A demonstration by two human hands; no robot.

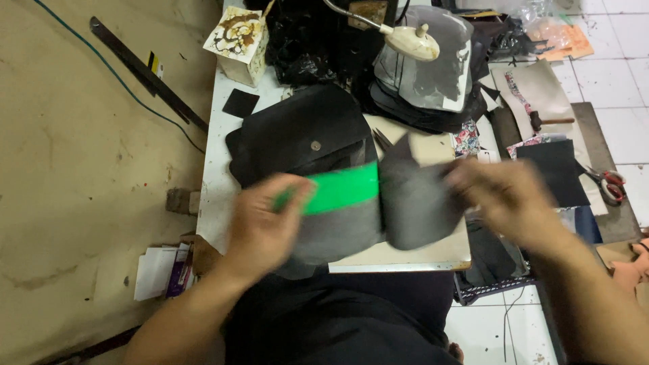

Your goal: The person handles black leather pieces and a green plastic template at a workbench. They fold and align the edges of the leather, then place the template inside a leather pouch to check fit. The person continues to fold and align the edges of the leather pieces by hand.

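My left hand [263,223] grips the left end of a grey piece of material with a bright green strip [341,188] along its top edge. My right hand [503,196] holds the right end of a darker grey folded piece [416,206] joined to it. Both hands are motion-blurred above the front of a small white worktable [220,169]. A black bag flap with a round metal snap [304,138] lies on the table just behind the material.
A desk lamp [412,40] reaches over a pile of dark cut pieces [433,81] at the back. A patterned white box [238,40] stands at the back left. Red-handled scissors [608,184] and a hammer [551,122] lie at the right. Papers [159,270] sit on the floor at left.
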